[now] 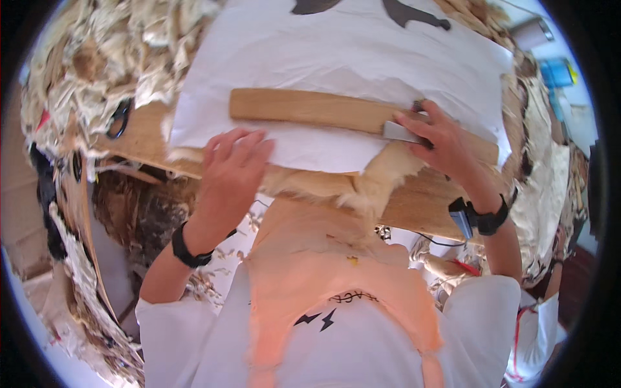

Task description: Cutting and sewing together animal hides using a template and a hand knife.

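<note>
A long tan strip [304, 108] lies across a large white sheet [349, 55] on the wooden table [420, 204]. My right hand [436, 136] grips a flat silver metal tool [394, 132] at the right part of the strip. My left hand [233, 165] rests on the near edge of the sheet below the strip's left end, fingers apart and empty. Cream fur pieces [330, 184] hang below the sheet near me, beside a peach leather piece [343, 265] over my front.
Piled pale hide scraps [97, 45] fill the back left, near black-handled scissors [118, 119]. More hides [543, 213] hang at the right. A blue container [556, 73] and a metal cylinder [532, 33] stand at the back right. Dark shapes [414, 16] lie on the sheet's far part.
</note>
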The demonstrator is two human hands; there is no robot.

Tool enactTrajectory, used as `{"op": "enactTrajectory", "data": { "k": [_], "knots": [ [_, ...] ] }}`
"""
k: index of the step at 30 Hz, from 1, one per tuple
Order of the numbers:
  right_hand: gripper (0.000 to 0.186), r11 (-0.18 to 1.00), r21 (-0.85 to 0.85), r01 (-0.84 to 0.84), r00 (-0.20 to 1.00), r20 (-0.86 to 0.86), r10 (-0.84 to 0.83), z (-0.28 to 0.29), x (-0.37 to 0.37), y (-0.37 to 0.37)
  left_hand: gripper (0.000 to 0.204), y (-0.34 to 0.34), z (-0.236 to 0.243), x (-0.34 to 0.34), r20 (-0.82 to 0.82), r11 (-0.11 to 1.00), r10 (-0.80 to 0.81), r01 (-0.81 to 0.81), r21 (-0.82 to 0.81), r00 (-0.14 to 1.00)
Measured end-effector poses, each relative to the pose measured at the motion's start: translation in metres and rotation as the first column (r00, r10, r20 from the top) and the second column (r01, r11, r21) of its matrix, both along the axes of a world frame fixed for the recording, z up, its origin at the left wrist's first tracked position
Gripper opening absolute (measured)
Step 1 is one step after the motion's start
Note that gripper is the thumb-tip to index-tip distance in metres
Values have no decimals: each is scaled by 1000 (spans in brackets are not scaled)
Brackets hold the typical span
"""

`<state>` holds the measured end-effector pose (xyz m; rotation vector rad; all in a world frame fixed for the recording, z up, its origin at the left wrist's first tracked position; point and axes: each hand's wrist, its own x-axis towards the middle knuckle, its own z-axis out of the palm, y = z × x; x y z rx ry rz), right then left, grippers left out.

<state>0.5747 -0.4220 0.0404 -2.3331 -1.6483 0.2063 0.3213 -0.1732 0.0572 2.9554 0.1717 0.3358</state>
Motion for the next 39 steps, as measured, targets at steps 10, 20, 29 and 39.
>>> {"op": "enactTrajectory", "data": {
  "k": [10,20,29,39],
  "knots": [
    [48,914,354,200,971,53,-233,64,22,-6,6,39,70,44,113,973,180,-194,129,977],
    [54,939,329,94,927,315,-203,102,46,-5,31,197,35,192,201,552,168,77,-830,965],
    [43,954,210,213,969,82,-235,3,130,-5,30,127,23,147,225,861,237,-97,-500,945],
    [17,892,242,381,925,-114,-364,72,54,2,36,-47,49,144,-250,-15,-181,-257,-966,951]
  ]
}}
